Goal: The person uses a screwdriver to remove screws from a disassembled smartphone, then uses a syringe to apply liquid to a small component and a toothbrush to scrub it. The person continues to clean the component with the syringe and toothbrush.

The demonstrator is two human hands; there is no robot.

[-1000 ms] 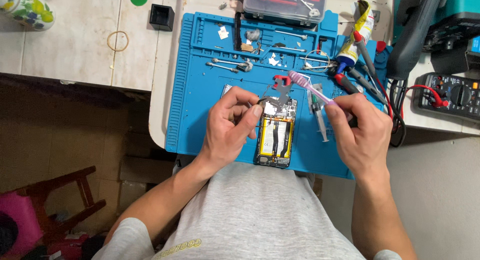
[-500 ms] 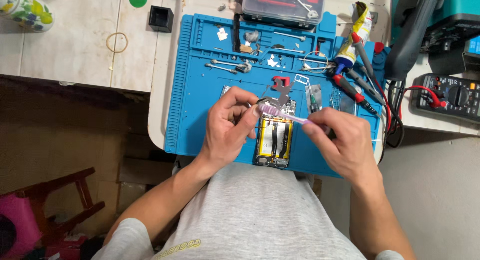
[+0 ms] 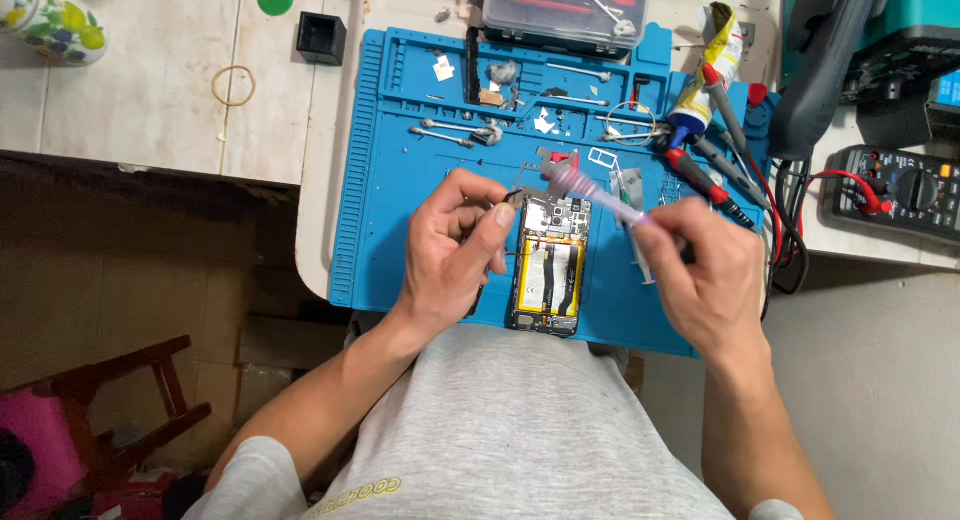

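An opened phone (image 3: 549, 272) with a yellow battery and bare circuit board lies on the blue repair mat (image 3: 400, 180). My left hand (image 3: 452, 255) rests at the phone's left edge. Its thumb and fingers pinch a small dark metal piece (image 3: 517, 194) at the phone's top left corner; what the piece is I cannot tell. My right hand (image 3: 700, 280) grips a pale purple brush (image 3: 605, 202) by its handle. The brush head lies over the top of the phone's board.
Tweezers, screws and small parts lie in the mat's upper trays. A clear parts box (image 3: 565, 10) stands at the back. Red-handled probes (image 3: 700, 175), a glue tube (image 3: 700, 90), cables and a multimeter (image 3: 895, 190) are at the right. A black cup (image 3: 321, 37) and mug (image 3: 50, 15) stand at the left.
My right hand has swung the brush from above and right of the phone down onto the top of its board. My left hand has stayed pinched at the top left corner.
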